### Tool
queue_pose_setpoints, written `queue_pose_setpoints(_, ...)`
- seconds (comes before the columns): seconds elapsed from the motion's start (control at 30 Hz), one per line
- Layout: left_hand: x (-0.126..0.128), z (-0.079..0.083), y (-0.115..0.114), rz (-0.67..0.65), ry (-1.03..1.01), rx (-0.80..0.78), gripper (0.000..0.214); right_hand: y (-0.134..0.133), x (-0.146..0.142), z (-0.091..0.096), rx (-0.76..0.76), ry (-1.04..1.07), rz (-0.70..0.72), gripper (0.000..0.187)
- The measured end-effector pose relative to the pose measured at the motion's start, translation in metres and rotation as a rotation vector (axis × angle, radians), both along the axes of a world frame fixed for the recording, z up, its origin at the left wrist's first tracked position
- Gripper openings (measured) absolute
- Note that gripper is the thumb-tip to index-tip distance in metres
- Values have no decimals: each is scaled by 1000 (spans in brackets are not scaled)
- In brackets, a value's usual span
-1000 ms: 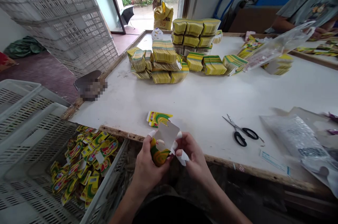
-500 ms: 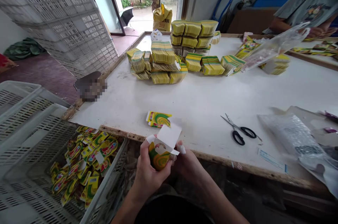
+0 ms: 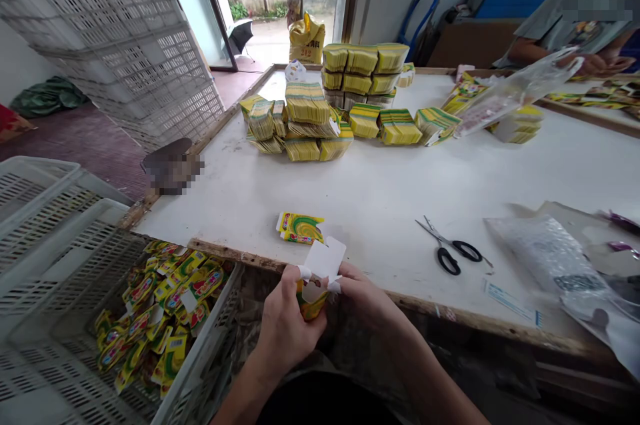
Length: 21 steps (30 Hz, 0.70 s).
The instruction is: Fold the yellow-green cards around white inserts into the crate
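Note:
A small yellow-and-green cardboard box [image 3: 311, 305] with its white flap standing up is held just in front of the table edge. My left hand [image 3: 287, 321] wraps round its left side and underside. On the right, my right hand [image 3: 363, 298] has its thumb and fingers closed at the upper edge by the flap. White coverings show on fingertips of both hands. The inside of the box is mostly hidden by my fingers. Just beyond, a flattened yellow box [image 3: 301, 227] lies on the white table [image 3: 380, 198].
Black-handled scissors [image 3: 453, 253] and a clear plastic package [image 3: 555, 258] lie on the right. Stacked bundles of yellow cartons [image 3: 305, 105] stand at the back. A white crate [image 3: 210, 338] holding yellow packs is at lower left. Another person's hands [image 3: 603, 63] are at far right.
My right hand has moved up and onto the box's top edge by the flap. My left hand and the box have shifted slightly right, and the left fingers now lie along the opening.

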State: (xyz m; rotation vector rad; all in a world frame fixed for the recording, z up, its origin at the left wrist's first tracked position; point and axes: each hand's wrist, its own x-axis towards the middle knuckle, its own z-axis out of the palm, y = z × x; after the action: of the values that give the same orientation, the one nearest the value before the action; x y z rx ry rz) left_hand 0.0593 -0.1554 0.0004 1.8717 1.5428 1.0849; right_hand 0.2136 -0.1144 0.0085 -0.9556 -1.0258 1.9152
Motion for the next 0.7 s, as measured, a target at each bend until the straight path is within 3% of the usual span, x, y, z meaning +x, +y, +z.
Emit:
queue_pose_setpoints(0.17,-3,0,4,-60,117,40,47,4,11,3,81,8,125,36)
queue_pose_setpoints(0.37,1,-7,7,-250,177,102,53,-4,2,-4,-121,281,115,58)
queue_pose_setpoints(0.47,2,-10,8,-272,188,83,57,-6,-3,-8,-142,319,112,65)
queue_pose_setpoints(0.57,0,-9,9,-286,175,-14,63,-8,0,-9,-49,156,84,63)
queue_pose_setpoints(0.7,1,-4,10,-311,90,-202,67,-17,5,-7,267,-237,101,61)
